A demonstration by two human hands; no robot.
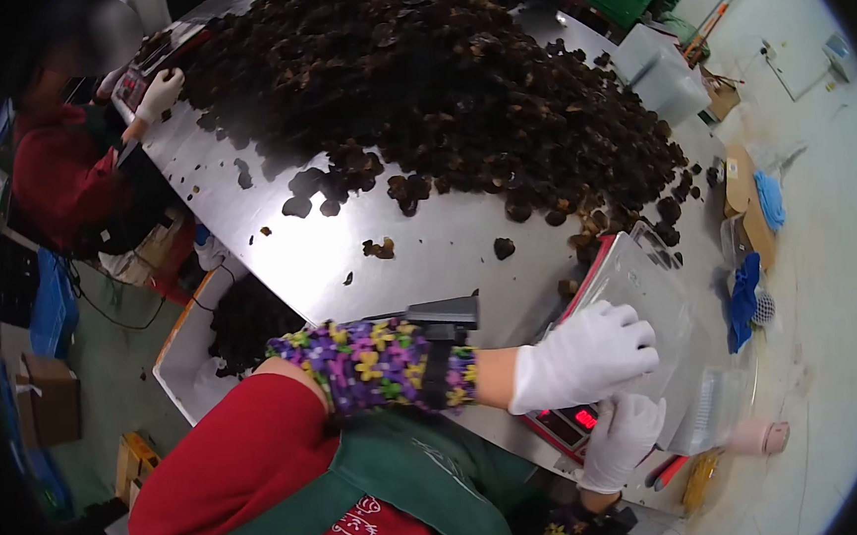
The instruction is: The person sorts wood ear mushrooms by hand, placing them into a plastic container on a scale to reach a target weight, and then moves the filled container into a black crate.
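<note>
My left hand point(589, 356), in a white glove, is over a red digital scale point(551, 430), with its fingers curled. Just below it is my gloved right hand point(623, 440), fingers bent together close to the scale's lit red display point(585, 419). The two hands nearly touch. Whatever lies in the fingers of either hand is hidden or too small to make out. A clear plastic tray point(653, 287) rests on the scale beyond the hands. Loose dark brown, flat, rounded pieces point(504, 248) lie on the metal table point(436, 232) nearby.
A large heap of dark pieces point(415, 80) covers the far table. Across it, a co-worker's gloved hand point(160, 92) is near another scale. A white bin point(179, 360) holding dark pieces stands below the edge. A pink cup point(758, 437) and blue cloth point(745, 300) lie at right.
</note>
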